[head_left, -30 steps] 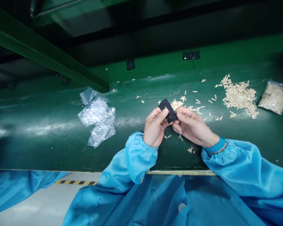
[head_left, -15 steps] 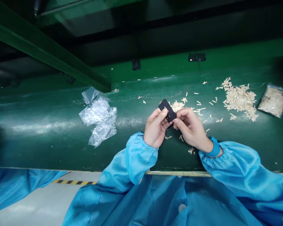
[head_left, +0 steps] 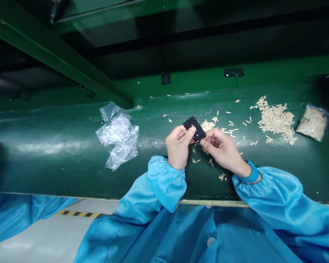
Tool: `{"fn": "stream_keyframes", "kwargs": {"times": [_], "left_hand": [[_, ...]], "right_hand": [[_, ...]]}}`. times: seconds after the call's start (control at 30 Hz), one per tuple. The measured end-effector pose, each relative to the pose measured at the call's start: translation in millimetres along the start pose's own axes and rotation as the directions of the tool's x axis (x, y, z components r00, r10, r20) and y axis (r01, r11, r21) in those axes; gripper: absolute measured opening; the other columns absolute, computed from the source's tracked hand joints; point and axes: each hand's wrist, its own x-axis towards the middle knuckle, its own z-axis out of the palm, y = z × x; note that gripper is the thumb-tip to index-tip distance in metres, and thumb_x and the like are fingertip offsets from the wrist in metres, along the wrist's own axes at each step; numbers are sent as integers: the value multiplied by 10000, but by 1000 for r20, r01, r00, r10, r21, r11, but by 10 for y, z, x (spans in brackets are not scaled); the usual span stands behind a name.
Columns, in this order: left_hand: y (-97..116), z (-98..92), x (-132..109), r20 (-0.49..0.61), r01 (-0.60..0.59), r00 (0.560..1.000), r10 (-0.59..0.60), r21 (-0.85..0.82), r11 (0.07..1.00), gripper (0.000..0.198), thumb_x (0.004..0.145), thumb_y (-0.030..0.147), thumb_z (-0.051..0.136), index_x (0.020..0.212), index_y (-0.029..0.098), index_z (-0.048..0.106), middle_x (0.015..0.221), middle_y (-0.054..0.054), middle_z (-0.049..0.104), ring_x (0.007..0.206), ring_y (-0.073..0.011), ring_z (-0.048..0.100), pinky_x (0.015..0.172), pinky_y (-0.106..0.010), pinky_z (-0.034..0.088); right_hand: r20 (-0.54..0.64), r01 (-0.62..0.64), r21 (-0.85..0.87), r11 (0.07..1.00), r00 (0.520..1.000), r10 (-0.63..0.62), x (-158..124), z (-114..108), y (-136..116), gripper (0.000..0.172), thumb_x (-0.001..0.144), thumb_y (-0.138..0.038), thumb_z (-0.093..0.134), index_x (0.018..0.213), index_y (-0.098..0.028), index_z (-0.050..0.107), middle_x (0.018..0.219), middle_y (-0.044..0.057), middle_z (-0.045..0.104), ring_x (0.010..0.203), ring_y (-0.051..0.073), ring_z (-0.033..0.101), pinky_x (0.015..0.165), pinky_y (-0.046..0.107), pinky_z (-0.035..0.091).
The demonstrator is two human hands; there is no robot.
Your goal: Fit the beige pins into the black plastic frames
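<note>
Matte black plastic part (head_left: 194, 129), bright blue sleeves (head_left: 166, 183), cream slivers (head_left: 276, 120), green work surface (head_left: 57, 168), black-and-yellow striped floor tape (head_left: 78, 214)

black plastic plate (head_left: 195, 128) | flat, round-cornered | tilted | held up

Left-hand grip (head_left: 178, 148) and right-hand grip (head_left: 222, 149) both pinch a black plate (head_left: 195, 128) between them, above the middle of the green bench (head_left: 57, 171). Loose cream sticks (head_left: 276, 120) lie heaped toward the bench's right end, with strays scattered up to and just below the hands. A filled clear bag (head_left: 312, 123) lies right of the heap. Crumpled clear bags (head_left: 116, 137) lie left of the hands, well apart from them. Blue sleeves (head_left: 167, 182) gather at both wrists.
</note>
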Motion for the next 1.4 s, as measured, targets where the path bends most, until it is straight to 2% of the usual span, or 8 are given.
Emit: {"fn": "stream_keyframes", "kwargs": {"times": [0.23,0.4,0.6,0.8,0.93,1.03,1.23,1.4], "left_hand": [[85,-67,133,175,56,981,-80,142,988,399,761,433,828,1038,163,733,906,-59,769,769,-137,727,702,-231,596],[252,-101,786,137,-236,969,205,270,933,397,845,451,747,1122,173,686,1103,-128,748,933,-182,736,817,-303,589],[487,67,1804,332,-498,819,469,816,293,356,873,273,702,1195,131,650,1305,-217,637,1246,-340,596,1095,-492,433],[602,313,2236,264,-281,900,348,960,0,230,883,209,643,1070,75,650,1334,-288,574,1317,-441,499,1088,-589,382],[764,260,2298,166,-248,926,340,945,214,149,786,70,695,915,111,631,1212,-202,663,1352,-410,485,1175,-601,287],[823,138,2171,161,-262,940,302,906,332,130,892,154,648,1000,109,590,1101,-107,703,1214,-301,606,1114,-509,432],[467,8,1037,190,-198,973,129,405,892,181,982,374,586,1073,224,542,923,-46,735,852,-171,723,723,-274,598],[93,58,237,238,79,962,-130,212,974,301,860,419,741,1041,244,575,790,-31,700,688,-180,712,576,-255,555]], "right_hand": [[91,-182,70,981,980,176,292,-187,-212,187,884,-306,686,887,-198,532,624,-49,597,477,85,511,437,213,401],[-58,-144,281,949,984,167,664,-413,-383,166,902,-237,648,1013,-159,552,906,62,731,560,83,604,495,228,465],[-24,-131,161,978,990,137,196,-446,-189,328,928,-356,657,1169,-143,590,896,68,735,546,100,583,502,259,458],[-138,-19,213,977,989,49,66,-547,-129,251,919,-349,682,1091,-168,665,807,26,708,541,85,549,503,238,417],[-219,28,266,964,975,32,127,-649,-175,185,903,-320,697,1027,-182,686,776,11,680,518,79,527,471,234,382],[-224,21,181,983,974,20,34,-708,-255,175,897,-330,707,995,-185,690,770,14,678,515,83,521,473,240,379],[80,2,-381,925,996,31,-547,-803,-251,142,915,-351,698,902,-211,719,749,20,682,637,146,582,601,297,442],[129,50,-682,730,990,52,-951,-655,-101,92,956,-277,623,968,-223,696,935,58,683,743,188,608,693,336,460]]}}
